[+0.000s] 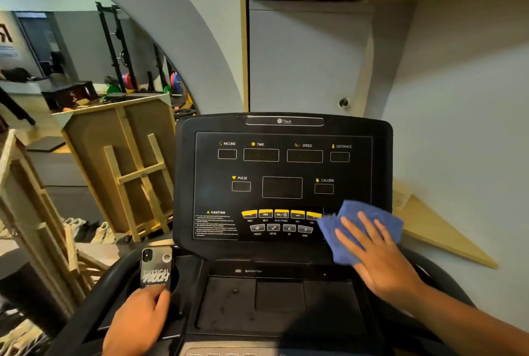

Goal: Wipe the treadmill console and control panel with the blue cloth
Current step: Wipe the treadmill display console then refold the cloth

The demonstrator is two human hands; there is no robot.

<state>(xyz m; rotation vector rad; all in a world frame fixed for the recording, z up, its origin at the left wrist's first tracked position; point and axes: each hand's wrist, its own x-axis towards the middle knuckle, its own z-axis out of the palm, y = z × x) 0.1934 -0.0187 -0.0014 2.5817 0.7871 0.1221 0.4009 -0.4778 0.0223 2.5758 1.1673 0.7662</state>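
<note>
Nearest, the left hand (140,317) curls its fingers over the treadmill's left handrail (94,301), just below a phone (156,268) standing in the cup holder; farther on, the right hand (378,252) lies flat with fingers spread, pressing the blue cloth (357,221) onto the console's (283,172) lower right corner, beside the yellow buttons (282,214).

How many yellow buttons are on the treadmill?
5 show, in one row: PREV, NEXT, PLAY/PAUSE, VOL-, VOL+. The blue cloth may hide more.
</note>
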